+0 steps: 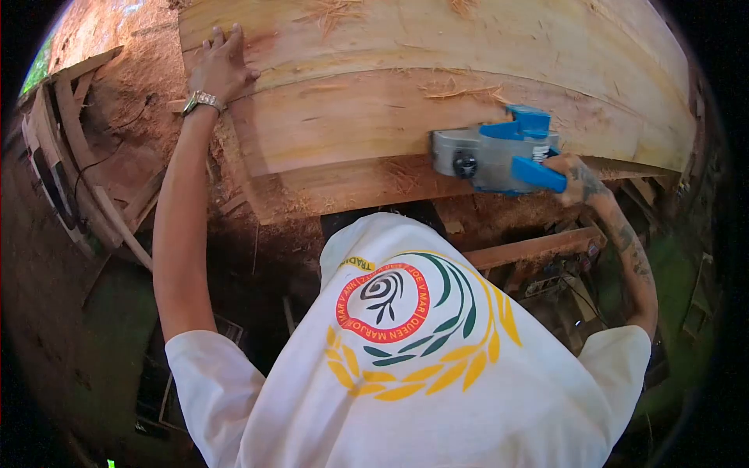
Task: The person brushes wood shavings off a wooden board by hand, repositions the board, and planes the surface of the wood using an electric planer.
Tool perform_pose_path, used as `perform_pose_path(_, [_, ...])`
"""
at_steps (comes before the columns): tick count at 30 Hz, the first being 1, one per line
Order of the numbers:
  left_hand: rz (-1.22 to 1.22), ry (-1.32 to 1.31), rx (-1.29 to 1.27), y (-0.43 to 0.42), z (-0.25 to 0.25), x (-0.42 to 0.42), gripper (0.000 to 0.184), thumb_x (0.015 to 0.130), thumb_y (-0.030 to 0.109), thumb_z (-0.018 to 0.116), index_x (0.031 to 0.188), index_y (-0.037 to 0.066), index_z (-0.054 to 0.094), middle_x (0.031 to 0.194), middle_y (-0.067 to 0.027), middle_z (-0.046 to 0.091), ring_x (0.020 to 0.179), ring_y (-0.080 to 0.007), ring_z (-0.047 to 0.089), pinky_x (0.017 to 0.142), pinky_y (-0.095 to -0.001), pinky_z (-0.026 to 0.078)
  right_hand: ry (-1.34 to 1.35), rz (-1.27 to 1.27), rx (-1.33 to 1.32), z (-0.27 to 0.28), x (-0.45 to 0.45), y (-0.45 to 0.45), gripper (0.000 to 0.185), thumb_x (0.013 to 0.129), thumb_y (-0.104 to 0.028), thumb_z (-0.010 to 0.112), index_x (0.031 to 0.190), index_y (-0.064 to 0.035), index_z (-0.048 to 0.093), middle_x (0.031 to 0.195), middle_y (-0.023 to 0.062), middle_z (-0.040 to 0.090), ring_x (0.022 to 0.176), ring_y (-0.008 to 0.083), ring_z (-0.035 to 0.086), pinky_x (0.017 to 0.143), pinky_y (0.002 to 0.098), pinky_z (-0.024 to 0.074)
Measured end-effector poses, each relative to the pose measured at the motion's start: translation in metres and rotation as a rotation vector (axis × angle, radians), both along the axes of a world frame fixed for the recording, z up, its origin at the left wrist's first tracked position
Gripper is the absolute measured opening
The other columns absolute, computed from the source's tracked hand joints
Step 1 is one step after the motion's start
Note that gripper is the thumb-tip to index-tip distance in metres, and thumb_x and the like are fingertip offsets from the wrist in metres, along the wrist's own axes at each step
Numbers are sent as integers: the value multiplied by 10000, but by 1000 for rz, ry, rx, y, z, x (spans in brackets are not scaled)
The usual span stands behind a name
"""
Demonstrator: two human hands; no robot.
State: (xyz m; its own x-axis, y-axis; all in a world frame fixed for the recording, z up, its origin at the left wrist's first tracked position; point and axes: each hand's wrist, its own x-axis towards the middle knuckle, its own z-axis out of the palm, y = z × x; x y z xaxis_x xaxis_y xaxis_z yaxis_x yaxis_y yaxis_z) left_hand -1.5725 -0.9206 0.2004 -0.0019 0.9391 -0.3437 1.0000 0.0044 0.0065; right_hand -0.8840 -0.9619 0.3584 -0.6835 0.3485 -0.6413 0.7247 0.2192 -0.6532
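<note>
Looking down past the printed white shirt, I find the near edge of the wooden panel just in front of the wearer, with a short beam lower down on the right. Over the panel's near part, right of centre, sits the blue and grey power planer, its black knob towards the left. The right hand is wrapped around its blue handle at the right end. I cannot tell from here whether the blade is spinning or how firmly the sole meets the wood.

Farther out, the left hand, a watch at its wrist, lies on the panel's left end with fingers spread, gripping nothing; I read it as bracing the wood. Curled shavings are scattered on the surface, so I take the step in hand to be planing it smooth. As I judge it, the next move calls for a level, steady push along the grain, even pressure, and the left hand well clear of the planer's path. Off to the left, scrap timber leans beside the sawdust-covered ground, apart from the work.
</note>
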Motion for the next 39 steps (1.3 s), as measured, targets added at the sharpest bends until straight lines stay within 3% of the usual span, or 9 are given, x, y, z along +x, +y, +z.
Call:
perform_pose_path(12, [-68, 74, 63, 0, -14, -2, 1051, 720, 548, 849, 1615, 320, 347, 1674, -180, 310, 1489, -449, 370, 1162, -543, 422, 237, -42, -31, -21, -248, -55, 185, 704, -149, 730, 872, -86, 683, 767, 185, 702, 731, 406, 712, 691, 491, 573])
perform_pose_path(13, [43, -163, -24, 10, 58, 34, 996, 629, 340, 946, 1495, 116, 506, 1491, -206, 516, 1433, -462, 431, 1079, -519, 501, 261, -45, -20, -23, -268, -58, 194, 706, -161, 733, 879, -85, 689, 764, 190, 702, 729, 411, 712, 689, 501, 573])
perform_pose_path(23, [20, -153, 19, 8, 57, 33, 893, 654, 331, 907, 1443, 114, 550, 1422, -195, 560, 1391, -438, 471, 1093, -510, 475, 271, 12, 27, -30, -420, -78, 296, 657, -175, 769, 893, -7, 705, 738, 269, 696, 740, 423, 739, 689, 525, 587])
perform_pose_path(26, [-2, 71, -46, 2, 21, 18, 1062, 715, 544, 856, 1617, 317, 341, 1678, -195, 292, 1495, -470, 347, 1162, -554, 420, 432, -48, 85, -58, -436, -101, 305, 663, -193, 757, 909, -23, 699, 706, 264, 679, 681, 418, 723, 648, 521, 581])
perform_pose_path(30, [16, -9, -24, -2, 12, 12, 1042, 735, 526, 849, 1615, 316, 330, 1681, -164, 302, 1502, -465, 341, 1154, -555, 431, 631, -152, 337, -83, -470, -125, 346, 671, -231, 765, 936, -31, 668, 675, 232, 655, 617, 412, 695, 613, 512, 571])
perform_pose_path(34, [-17, 10, -27, 2, 6, 5, 1068, 717, 542, 861, 1618, 296, 343, 1689, -166, 283, 1511, -466, 319, 1188, -519, 402, 688, -222, 368, -72, -441, -121, 369, 676, -256, 765, 943, -35, 639, 658, 209, 635, 577, 401, 668, 556, 504, 539])
perform_pose_path(37, [-32, -38, -1, 1, -4, 1, 1074, 728, 525, 863, 1628, 301, 323, 1692, -166, 271, 1515, -470, 305, 1197, -512, 393, 299, 56, 83, -48, -342, -88, 352, 695, -214, 767, 978, -29, 672, 672, 201, 645, 584, 384, 668, 547, 480, 527])
perform_pose_path(38, [-11, -33, -13, 1, 2, 4, 1074, 731, 522, 863, 1631, 303, 318, 1692, -166, 270, 1515, -472, 305, 1197, -512, 393, 382, -6, 188, -40, -290, -82, 280, 667, -229, 759, 863, -46, 677, 663, 198, 662, 620, 372, 703, 556, 476, 559])
perform_pose_path(39, [-18, -24, -13, 0, 3, 4, 1075, 732, 524, 860, 1632, 306, 314, 1693, -164, 266, 1513, -473, 307, 1198, -514, 392, 477, -164, 61, -40, -240, -79, 283, 664, -188, 769, 912, -68, 703, 727, 191, 690, 669, 380, 715, 610, 474, 574])
